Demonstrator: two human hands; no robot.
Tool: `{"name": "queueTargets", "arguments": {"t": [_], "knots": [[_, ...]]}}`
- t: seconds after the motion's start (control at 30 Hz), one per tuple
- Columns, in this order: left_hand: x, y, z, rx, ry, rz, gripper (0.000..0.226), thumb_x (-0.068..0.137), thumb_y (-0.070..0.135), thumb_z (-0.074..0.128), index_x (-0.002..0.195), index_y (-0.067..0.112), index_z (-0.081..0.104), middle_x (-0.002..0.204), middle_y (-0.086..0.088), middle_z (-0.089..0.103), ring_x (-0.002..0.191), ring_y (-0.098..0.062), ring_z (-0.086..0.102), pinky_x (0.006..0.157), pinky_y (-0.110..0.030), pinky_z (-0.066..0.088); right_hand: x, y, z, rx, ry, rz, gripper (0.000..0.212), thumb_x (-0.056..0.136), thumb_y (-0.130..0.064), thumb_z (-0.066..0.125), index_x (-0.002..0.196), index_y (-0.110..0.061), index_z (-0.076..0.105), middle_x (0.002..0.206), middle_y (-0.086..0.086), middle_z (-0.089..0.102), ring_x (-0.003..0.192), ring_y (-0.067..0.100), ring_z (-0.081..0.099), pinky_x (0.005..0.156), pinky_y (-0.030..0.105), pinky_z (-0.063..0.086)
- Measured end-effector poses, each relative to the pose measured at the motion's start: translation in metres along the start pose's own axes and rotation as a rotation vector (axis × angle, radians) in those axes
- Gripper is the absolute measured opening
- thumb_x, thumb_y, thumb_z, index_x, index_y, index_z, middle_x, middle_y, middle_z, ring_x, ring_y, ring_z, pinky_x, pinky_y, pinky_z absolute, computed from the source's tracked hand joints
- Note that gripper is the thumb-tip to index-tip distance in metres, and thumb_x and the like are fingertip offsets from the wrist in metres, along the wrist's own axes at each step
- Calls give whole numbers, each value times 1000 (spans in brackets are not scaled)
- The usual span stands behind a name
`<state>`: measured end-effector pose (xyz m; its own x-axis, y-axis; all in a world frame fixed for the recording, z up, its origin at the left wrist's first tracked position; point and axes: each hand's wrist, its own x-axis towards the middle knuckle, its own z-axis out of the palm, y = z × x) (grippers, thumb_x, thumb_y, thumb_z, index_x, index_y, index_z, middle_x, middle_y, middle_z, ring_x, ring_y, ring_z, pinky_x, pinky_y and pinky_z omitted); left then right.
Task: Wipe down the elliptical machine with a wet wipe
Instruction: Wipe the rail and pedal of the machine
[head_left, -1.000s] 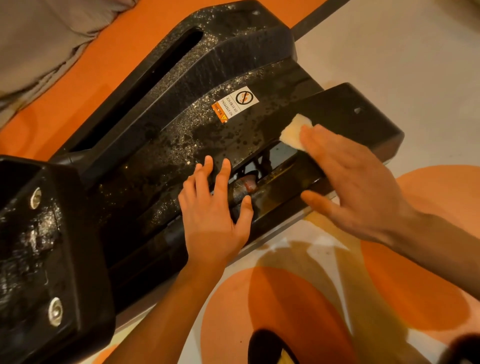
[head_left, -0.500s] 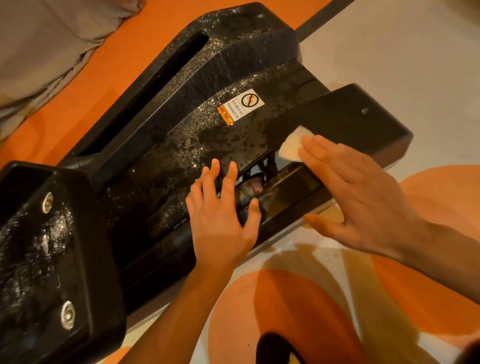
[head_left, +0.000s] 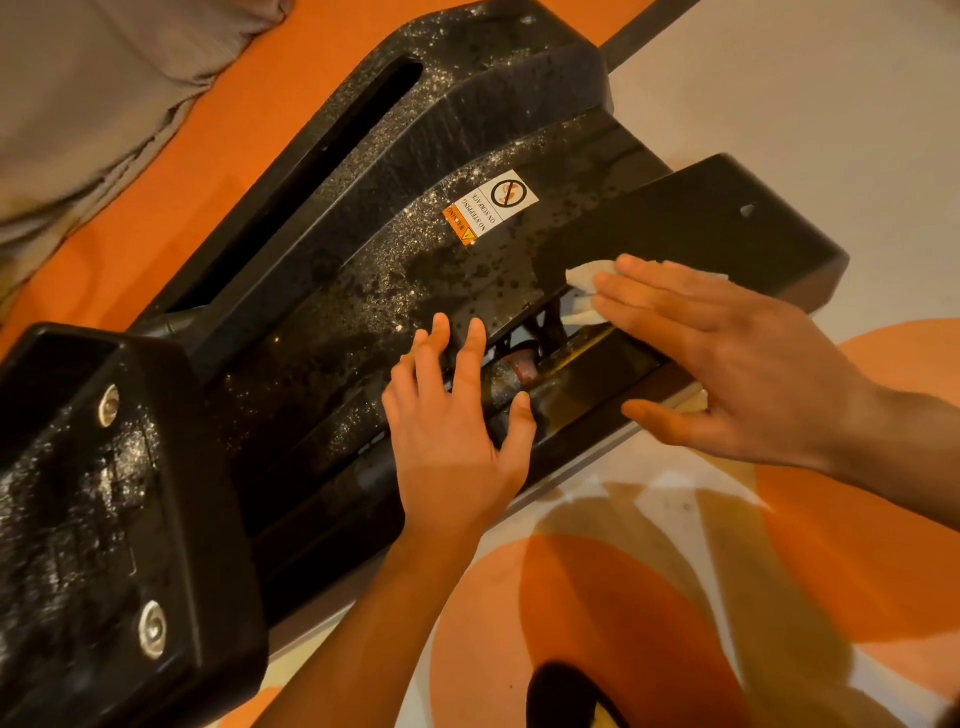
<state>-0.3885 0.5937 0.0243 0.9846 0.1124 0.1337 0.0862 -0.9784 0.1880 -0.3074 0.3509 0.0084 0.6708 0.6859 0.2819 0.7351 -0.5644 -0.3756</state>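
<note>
The black base of the elliptical machine (head_left: 337, 249) lies diagonally across the floor, its top speckled with wet drops. A white wet wipe (head_left: 584, 280) lies on the machine's lower right cover. My right hand (head_left: 727, 358) presses it there with straight fingers, and most of the wipe is hidden under them. My left hand (head_left: 457, 431) rests flat on the machine's side edge, fingers spread beside an opening where a reddish metal part shows.
A white and orange warning sticker (head_left: 491, 208) sits on the cover. A black end block with two bolts (head_left: 104, 519) fills the lower left. Grey fabric (head_left: 93, 78) lies at top left. The floor (head_left: 779, 104) is grey with orange shapes.
My right hand has slid the wipe leftward and slightly down along the lower cover. My left hand has stayed on the machine's edge. The view has shifted a little.
</note>
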Motion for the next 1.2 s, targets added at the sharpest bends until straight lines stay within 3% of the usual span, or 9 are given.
{"name": "queueTargets", "arguments": {"t": [0.23, 0.33, 0.5, 0.67, 0.77, 0.9, 1.0, 1.1, 1.2], "knots": [[-1, -1, -1, -1, -6, -2, 69, 94, 50, 48, 153, 15, 46, 156, -17, 43, 137, -40, 43, 106, -62, 39, 29, 3, 6, -35, 21, -67, 70, 103, -60, 38, 132, -1, 65, 142, 13, 61, 152, 24, 32, 123, 41, 30], [-1, -2, 0, -2, -8, 1, 70, 93, 51, 48, 154, 16, 46, 156, -17, 42, 138, -40, 43, 107, -63, 39, 8, 10, 8, -12, 45, -85, 69, 103, -54, 41, 142, 0, 56, 154, 16, 49, 153, 29, 31, 121, 49, 33], [-1, -2, 0, -2, -14, -4, 70, 94, 51, 47, 154, 16, 45, 158, -15, 40, 140, -39, 41, 108, -63, 38, -18, 11, 5, 97, 86, 44, 70, 104, -51, 35, 155, -3, 39, 164, 15, 34, 154, 29, 27, 119, 54, 35], [-1, -1, 0, -2, -9, -2, 69, 93, 50, 48, 153, 15, 46, 157, -16, 42, 139, -39, 42, 108, -61, 38, 27, 4, 5, -30, -17, 24, 74, 104, -64, 27, 149, -11, 52, 165, 6, 33, 156, 22, 22, 123, 40, 24], [-1, -1, 0, 9, 0, 0, 69, 93, 50, 48, 152, 15, 47, 156, -17, 43, 136, -39, 44, 106, -61, 40, 29, 8, 4, 9, -44, -6, 68, 105, -58, 29, 147, -11, 54, 165, 6, 33, 156, 21, 21, 124, 41, 25], [-1, 0, 0, 10, 8, 1, 68, 92, 49, 48, 151, 15, 48, 155, -17, 44, 136, -39, 45, 107, -61, 40, -2, 20, 3, 75, -8, 90, 69, 104, -53, 34, 158, -10, 35, 167, 8, 27, 157, 21, 19, 125, 45, 25], [-1, 1, 0, 17, 2, -3, 68, 93, 49, 47, 152, 14, 48, 156, -17, 43, 136, -39, 44, 107, -60, 39, 2, 15, 0, 102, -1, 234, 77, 103, -64, 23, 164, -16, 20, 170, 6, 20, 158, 19, 14, 126, 45, 23], [-1, 1, 0, 19, 2, 1, 68, 94, 49, 46, 152, 13, 48, 156, -18, 43, 136, -40, 44, 106, -59, 39, 43, -7, -1, 49, -56, 253, 85, 100, -71, 10, 163, -15, 25, 169, 7, 24, 158, 23, 14, 125, 39, 17], [-1, 0, 0, 11, 8, 4, 67, 94, 49, 47, 152, 14, 48, 155, -18, 44, 136, -38, 43, 105, -59, 40, 65, -31, 9, -64, -103, 136, 84, 101, -67, 16, 158, -9, 35, 165, 9, 32, 157, 24, 17, 127, 38, 12]]}}
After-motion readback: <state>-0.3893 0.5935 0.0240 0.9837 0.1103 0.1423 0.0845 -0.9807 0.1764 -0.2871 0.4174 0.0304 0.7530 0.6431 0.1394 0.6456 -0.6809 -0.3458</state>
